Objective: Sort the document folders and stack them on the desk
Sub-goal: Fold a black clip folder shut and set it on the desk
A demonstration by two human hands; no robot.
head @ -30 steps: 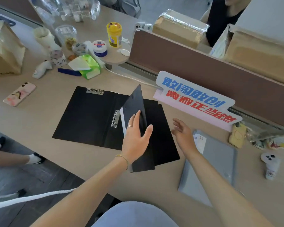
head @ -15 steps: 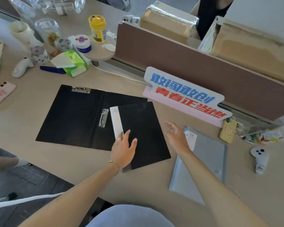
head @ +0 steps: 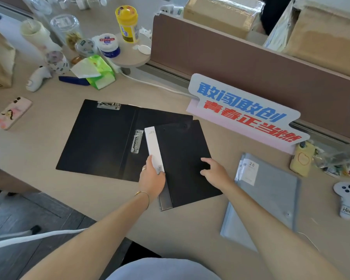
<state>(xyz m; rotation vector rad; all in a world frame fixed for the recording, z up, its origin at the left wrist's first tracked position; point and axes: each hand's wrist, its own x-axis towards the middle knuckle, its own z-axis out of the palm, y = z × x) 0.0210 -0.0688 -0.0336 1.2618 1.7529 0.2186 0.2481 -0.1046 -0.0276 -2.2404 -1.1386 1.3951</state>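
Note:
A closed black folder (head: 182, 154) with a white spine label lies flat at the middle of the desk. It partly covers the right half of an open black clip folder (head: 97, 138) spread flat to its left. My left hand (head: 152, 178) grips the closed folder's spine near its lower end. My right hand (head: 214, 172) rests with spread fingers on that folder's cover near its right edge. A grey translucent folder (head: 271, 197) with a white "20" label lies flat to the right.
A blue and red sign (head: 245, 112) stands behind the folders against the brown partition (head: 251, 63). Jars, a yellow bottle (head: 127, 24), a green tissue pack and a phone (head: 11, 113) crowd the far left. A yellow phone (head: 301, 158) and small items sit at right.
The black folder's raised cover has come down shut and lies flat. My left hand moved from the cover to the spine; my right hand came down onto the cover.

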